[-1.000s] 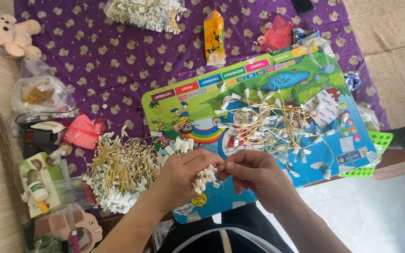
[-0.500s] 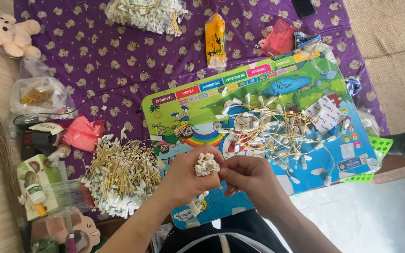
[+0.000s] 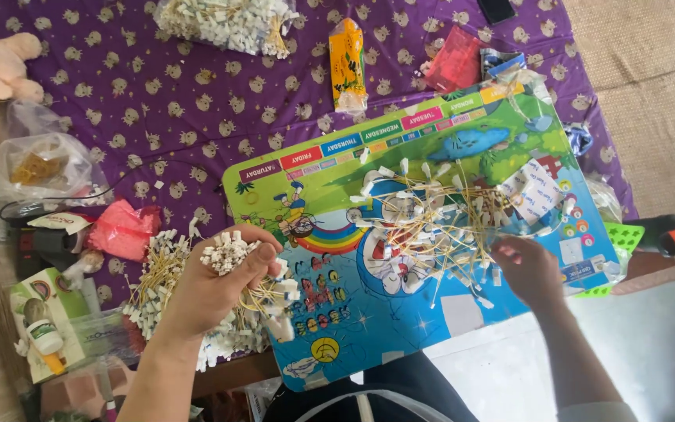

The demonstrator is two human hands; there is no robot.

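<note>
Gripping a small bunch of white-tipped string tags (image 3: 230, 254), your left hand (image 3: 211, 287) is closed beside the colourful board (image 3: 447, 141). Your right hand (image 3: 529, 270) reaches with fingers loosely open into the loose tangle (image 3: 431, 219) on the board. These look light, limp and snag-prone; pinch at the white ends.

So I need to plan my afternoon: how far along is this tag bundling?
Done, it seems: a gathered heap of tags beside the board, and a full bag at the top of the cloth. In hand: the left hand grips a bunch, while the right hand reaches into the loose pile. Left: that sizeable loose pile on the board.
</note>
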